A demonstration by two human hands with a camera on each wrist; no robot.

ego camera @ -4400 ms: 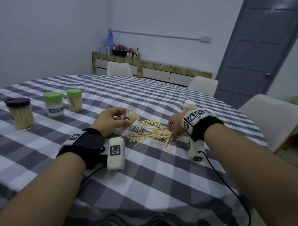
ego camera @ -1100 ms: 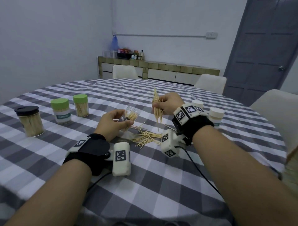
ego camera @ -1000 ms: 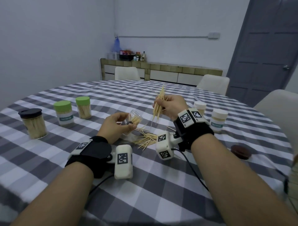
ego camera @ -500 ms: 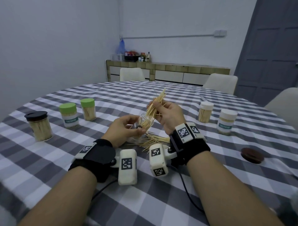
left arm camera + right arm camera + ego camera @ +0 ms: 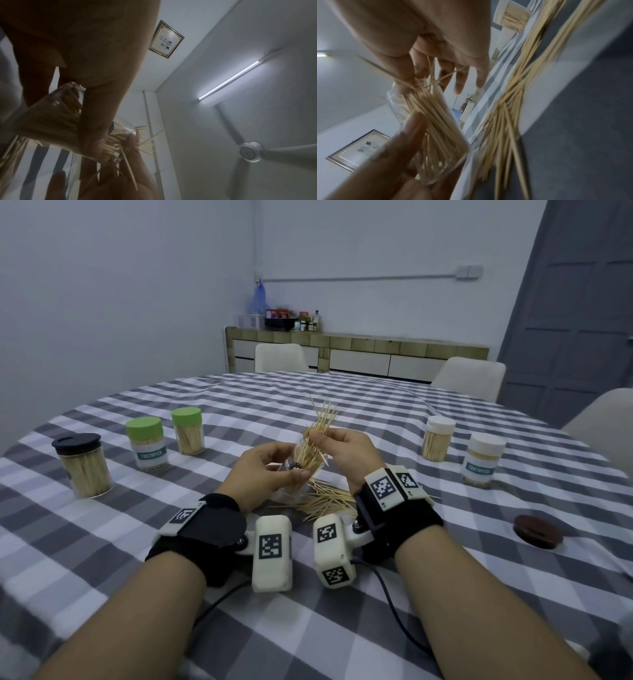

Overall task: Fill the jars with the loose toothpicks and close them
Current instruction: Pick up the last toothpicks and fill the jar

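Note:
My left hand [image 5: 286,465] grips a small clear jar [image 5: 295,462], open and tilted to the right, just above the table; the same jar [image 5: 51,115] is partly filled with toothpicks. My right hand [image 5: 317,437] pinches a bundle of toothpicks [image 5: 320,422] whose lower ends sit in the jar's mouth while the tips fan upward. In the right wrist view the bundle [image 5: 426,102] runs down into the jar [image 5: 447,155]. A loose pile of toothpicks [image 5: 325,501] lies on the checked cloth under both hands.
At the left stand closed jars: one with a black lid [image 5: 82,463] and two with green lids [image 5: 147,446] [image 5: 187,431]. Two white-lidded jars [image 5: 436,438] [image 5: 483,458] stand at the right. A brown lid [image 5: 537,531] lies alone near the right edge. Chairs ring the round table.
My right hand lifted a bundle of toothpicks off the pile and carried it left to the jar's mouth; its lower ends now sit in the jar. My left hand kept holding the jar.

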